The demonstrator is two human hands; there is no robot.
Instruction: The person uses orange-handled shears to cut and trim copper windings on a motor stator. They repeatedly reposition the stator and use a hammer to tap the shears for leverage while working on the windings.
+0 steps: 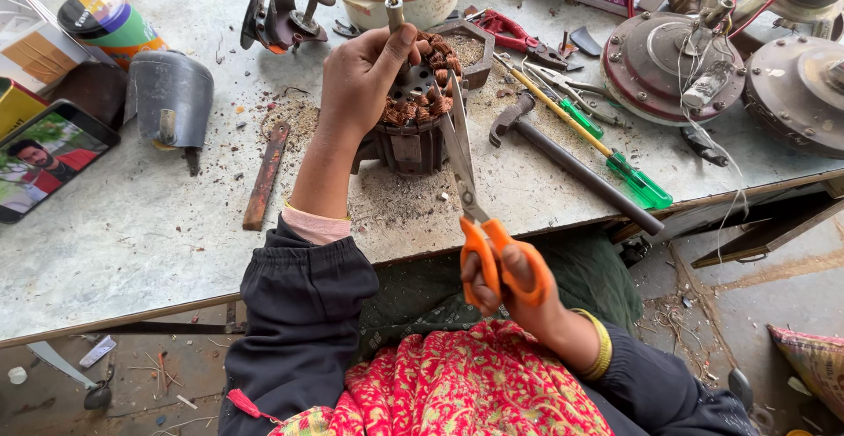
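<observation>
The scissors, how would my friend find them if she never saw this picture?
Start at the big grey workbench and go to its near edge, by the person's lap. The right hand grips the scissors, blades pointing up at the round copper-wound motor part that the left hand steadies. Their bright orange handles are unlike the green-handled screwdrivers nearby.

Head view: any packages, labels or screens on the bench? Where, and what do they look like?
Phone: far left, lying flat, screen lit with a picture.
Labelled can: upper left, on its side, dark lid, orange, green and purple bands.
Cardboard box: left edge, white and tan, partly cut off.
Yellow package: left edge above phone, only a corner visible.
</observation>
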